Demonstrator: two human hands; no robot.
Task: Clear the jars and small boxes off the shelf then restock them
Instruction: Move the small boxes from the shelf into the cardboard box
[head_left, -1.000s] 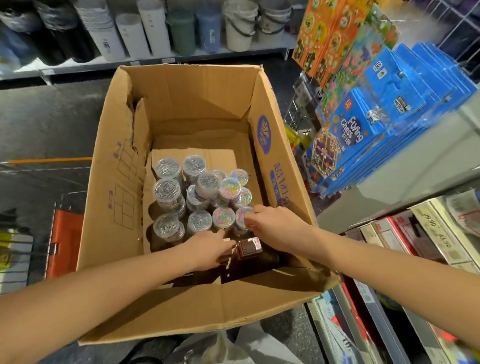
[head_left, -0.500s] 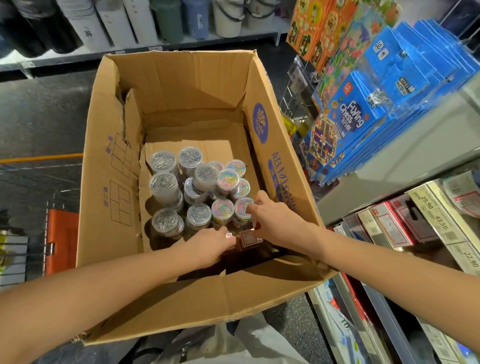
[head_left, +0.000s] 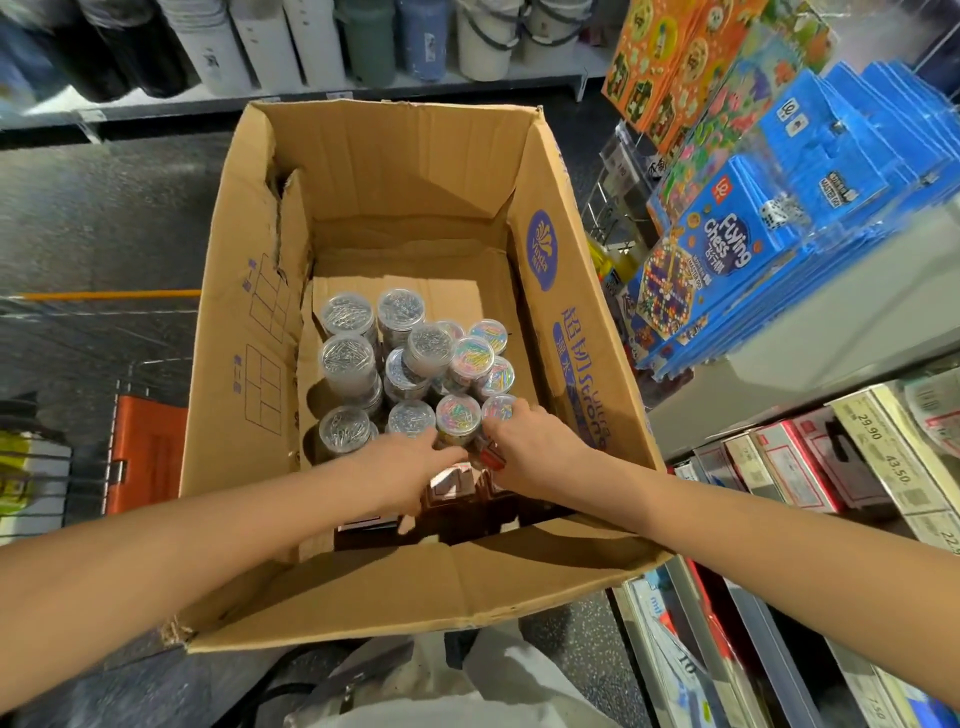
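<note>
small dark box (head_left: 491, 459): between left hand (head_left: 410, 467) and right hand (head_left: 540, 448), nearer right; both grips hidden, cannot tell.

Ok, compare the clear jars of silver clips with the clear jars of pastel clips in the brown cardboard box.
The clear round silver-clip jars hold plain metal clips; the clear round pastel-clip jars hold multi-coloured ones. Silver-clip jars fill the cluster's left and middle, pastel-clip jars its right. Both stand upright, lidded, in the cardboard box.

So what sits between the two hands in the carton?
Head view: a jar of coloured clips and a small red-edged box, between left hand and right hand.
</note>
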